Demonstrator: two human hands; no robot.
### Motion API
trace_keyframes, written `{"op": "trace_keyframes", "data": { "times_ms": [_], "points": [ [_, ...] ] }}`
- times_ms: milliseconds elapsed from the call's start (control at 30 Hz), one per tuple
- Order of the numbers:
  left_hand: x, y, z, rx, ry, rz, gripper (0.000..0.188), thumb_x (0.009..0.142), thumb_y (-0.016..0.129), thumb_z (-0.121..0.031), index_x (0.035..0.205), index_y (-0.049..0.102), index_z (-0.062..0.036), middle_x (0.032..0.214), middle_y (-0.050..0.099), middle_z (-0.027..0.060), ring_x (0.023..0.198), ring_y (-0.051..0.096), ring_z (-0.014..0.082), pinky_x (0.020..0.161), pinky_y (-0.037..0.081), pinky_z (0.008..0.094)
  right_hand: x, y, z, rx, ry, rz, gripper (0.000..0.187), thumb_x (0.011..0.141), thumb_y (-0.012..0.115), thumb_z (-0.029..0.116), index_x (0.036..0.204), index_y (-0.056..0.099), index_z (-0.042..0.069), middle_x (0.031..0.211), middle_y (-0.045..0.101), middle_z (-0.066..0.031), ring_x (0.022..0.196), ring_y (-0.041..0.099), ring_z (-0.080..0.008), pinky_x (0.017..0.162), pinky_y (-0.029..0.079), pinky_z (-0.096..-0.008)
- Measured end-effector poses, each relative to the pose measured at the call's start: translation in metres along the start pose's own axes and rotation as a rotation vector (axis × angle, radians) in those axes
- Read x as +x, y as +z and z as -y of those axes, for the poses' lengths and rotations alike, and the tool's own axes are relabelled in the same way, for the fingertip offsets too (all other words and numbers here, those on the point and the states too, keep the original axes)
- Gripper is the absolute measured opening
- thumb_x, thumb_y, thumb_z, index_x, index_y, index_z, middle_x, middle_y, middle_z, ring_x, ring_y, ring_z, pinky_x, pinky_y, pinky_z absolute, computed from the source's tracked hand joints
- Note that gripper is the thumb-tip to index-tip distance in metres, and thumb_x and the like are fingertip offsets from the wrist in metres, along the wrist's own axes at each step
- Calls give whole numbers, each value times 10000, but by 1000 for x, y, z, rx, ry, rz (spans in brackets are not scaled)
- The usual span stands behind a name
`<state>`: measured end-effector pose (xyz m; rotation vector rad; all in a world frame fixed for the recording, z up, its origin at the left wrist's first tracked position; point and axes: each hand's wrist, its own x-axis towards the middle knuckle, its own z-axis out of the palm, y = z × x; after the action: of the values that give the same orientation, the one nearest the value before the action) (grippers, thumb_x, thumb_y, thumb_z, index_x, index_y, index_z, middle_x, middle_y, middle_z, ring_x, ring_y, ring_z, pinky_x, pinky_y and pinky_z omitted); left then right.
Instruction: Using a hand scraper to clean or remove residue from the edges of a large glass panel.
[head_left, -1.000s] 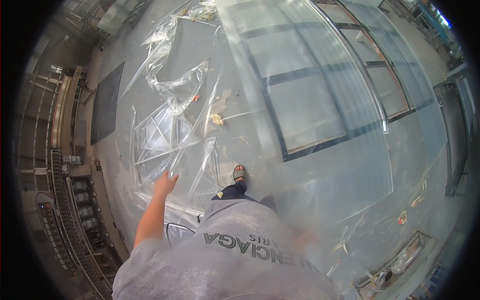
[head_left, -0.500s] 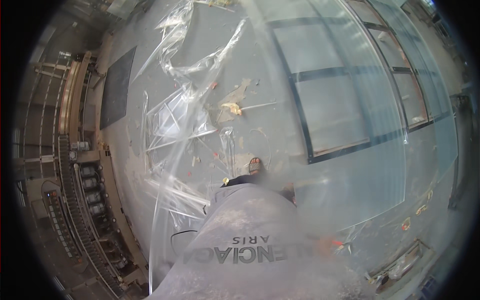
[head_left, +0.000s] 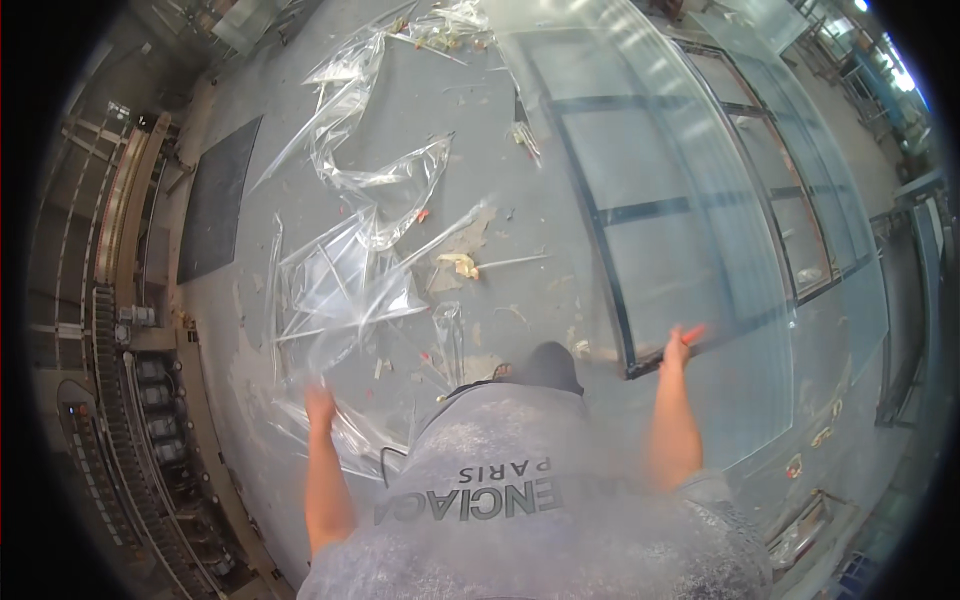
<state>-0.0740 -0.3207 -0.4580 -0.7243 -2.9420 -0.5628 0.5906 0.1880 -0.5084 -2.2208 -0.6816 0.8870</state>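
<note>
My right hand [head_left: 676,354] is closed round a small red tool [head_left: 695,333], too blurred to name more exactly. It is held out over the near end of a large glass sheet [head_left: 745,385], beside a dark frame bar. On the other side my left hand [head_left: 320,404], smeared by motion, is at the near edge of crumpled clear plastic film [head_left: 350,265]. Whether its fingers grip the film cannot be made out. The film trails over the grey floor [head_left: 285,365] from near my left hand toward the far side.
A dark rack [head_left: 620,213] lies under the glass sheets on the right. Along the left runs a machine with rollers [head_left: 115,400]. A dark mat [head_left: 222,200] lies near it. Yellowish scraps [head_left: 462,266] litter the floor. Lower right stands a wooden-edged tray [head_left: 805,530].
Both my forearms have come into view, reaching outward. The red tool has moved forward with my right hand. The long film strip at lower left has dropped away, and one foot has shifted.
</note>
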Motion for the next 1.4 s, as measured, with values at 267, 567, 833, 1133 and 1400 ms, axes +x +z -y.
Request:
{"op": "trace_keyframes", "data": {
  "times_ms": [267, 567, 833, 1133, 1400],
  "points": [
    [322, -106, -249, -1148, -348, -242, 563, 907, 460, 82, 1452, 339, 9, 1337, 502, 212, 1164, 576, 308, 982, 500, 430, -65, -6, -8, -365, -50, 10, 579, 950, 560, 498, 1255, 626, 10, 1253, 636, -219, 1160, 605, -376, 947, 474, -441],
    [634, -354, -84, -84, 236, -1115, 545, 874, 606, -206, 1372, 509, -9, 1247, 612, 218, 1058, 638, 348, 925, 505, 436, -81, 69, -13, -689, -324, -416, 559, 978, 516, 452, 1234, 608, -36, 1241, 640, -219, 1181, 586, -403, 996, 458, -479],
    [557, -72, -121, -578, -542, 441, 434, 940, 594, -400, 1232, 569, -80, 1035, 667, 169, 785, 678, 309, 666, 554, 454, -34, 84, 82, -804, 273, -249, 424, 979, 537, 386, 1123, 650, 3, 1120, 690, -201, 1060, 648, -404, 910, 500, -512],
    [417, 178, -365, -6, -547, 1096, 494, 949, 586, -245, 1430, 500, -172, 1100, 691, 141, 996, 674, 280, 700, 575, 426, 71, 382, 406, -181, -315, 39, 403, 957, 598, 400, 1139, 690, 52, 1068, 704, -169, 988, 669, -302, 882, 503, -417],
    [637, 288, -375, -387, -607, 808, 363, 923, 550, -227, 1236, 653, -74, 904, 708, 109, 683, 680, 187, 560, 538, 337, 27, 640, 532, -421, -352, 274, 599, 927, 612, 431, 1302, 553, -33, 1350, 529, -233, 1231, 533, -399, 1040, 423, -469]
  ]
}}
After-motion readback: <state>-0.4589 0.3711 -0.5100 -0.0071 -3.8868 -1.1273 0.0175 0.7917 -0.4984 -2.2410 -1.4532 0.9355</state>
